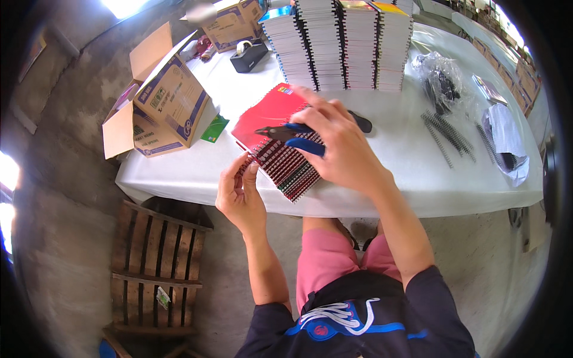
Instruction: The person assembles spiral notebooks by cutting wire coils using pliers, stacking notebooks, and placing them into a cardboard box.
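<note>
A pile of spiral-bound notebooks (292,169) lies aslant near the table's front edge, its coiled spines facing me. The top notebook's red cover (265,113) is uppermost. At the pile's left corner, my left hand (243,200) pinches the end of a notebook's coiled edge; the fingers partly hide the exact grip. My right hand (346,146) is closed around blue-handled pliers (305,145), held over the pile with the dark jaws pointing left toward that corner. Beyond the right hand, a black rounded object (362,122) shows in part.
Tall stacks of spiral notebooks (331,51) stand at the back. An open cardboard box (170,104), a green card (215,128) and a tape dispenser (249,56) sit to the left. Loose black coils (450,136) and a clear plastic bag (439,80) lie right. A wooden slatted seat (158,268) stands below left.
</note>
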`<control>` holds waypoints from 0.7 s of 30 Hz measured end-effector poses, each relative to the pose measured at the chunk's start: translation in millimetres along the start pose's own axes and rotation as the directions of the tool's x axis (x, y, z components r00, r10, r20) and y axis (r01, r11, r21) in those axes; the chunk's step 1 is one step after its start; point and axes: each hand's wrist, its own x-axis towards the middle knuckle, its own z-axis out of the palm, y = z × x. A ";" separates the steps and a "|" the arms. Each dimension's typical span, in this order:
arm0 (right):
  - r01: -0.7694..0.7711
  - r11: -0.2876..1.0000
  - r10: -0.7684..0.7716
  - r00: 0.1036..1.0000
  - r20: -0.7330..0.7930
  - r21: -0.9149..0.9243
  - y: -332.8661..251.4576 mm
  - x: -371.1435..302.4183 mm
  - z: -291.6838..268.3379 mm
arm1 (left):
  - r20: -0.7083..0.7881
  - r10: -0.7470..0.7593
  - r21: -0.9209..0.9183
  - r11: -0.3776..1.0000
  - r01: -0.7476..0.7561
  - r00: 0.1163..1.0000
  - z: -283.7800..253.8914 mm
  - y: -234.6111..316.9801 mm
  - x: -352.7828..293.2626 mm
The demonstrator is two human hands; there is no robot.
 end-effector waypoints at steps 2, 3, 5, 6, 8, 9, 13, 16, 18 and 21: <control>0.046 0.999 -0.045 0.992 0.117 -0.005 9.6 3.0 11.3 | -0.019 -0.014 -0.010 1.000 0.014 1.000 0.4 4.3 -0.1; 0.072 0.997 -0.069 0.982 0.176 -0.006 12.2 4.2 15.8 | -0.036 0.003 0.006 1.000 -0.003 0.999 -0.7 3.2 -0.2; 0.062 0.995 -0.051 0.989 0.138 -0.073 11.4 7.0 19.6 | -0.075 0.030 0.045 0.999 -0.027 0.997 -5.1 -1.9 -3.7; 0.044 0.994 -0.030 0.990 0.140 -0.097 8.9 9.3 18.1 | -0.072 0.111 0.123 0.987 -0.101 0.991 -8.2 -1.7 -4.3; 0.015 0.992 0.001 0.991 0.132 -0.127 6.7 11.2 18.6 | -0.181 0.150 0.136 0.983 -0.126 0.972 -9.5 4.9 -3.9; 0.004 0.991 0.013 0.992 0.122 -0.134 6.5 11.4 19.5 | -0.232 0.169 0.142 0.980 -0.139 0.958 -9.4 8.9 -3.5; -0.038 0.998 0.044 0.985 0.167 -0.042 6.1 13.7 15.2 | -0.394 0.116 0.025 0.993 -0.115 0.912 -20.1 41.0 -1.3; 0.102 0.987 -0.085 0.988 -0.132 0.127 15.8 -3.1 8.1 | -0.249 0.203 -0.033 0.976 -0.218 0.947 -16.0 53.2 -22.0; 0.033 0.993 -0.012 0.985 -0.174 0.116 36.7 -31.2 -13.9 | -0.033 0.184 -0.044 0.982 -0.185 0.982 2.9 57.7 -52.7; -0.151 0.987 0.160 0.952 -0.262 0.055 73.0 -87.9 -51.7 | 0.419 0.239 -0.024 0.967 -0.252 0.876 47.5 69.0 -86.9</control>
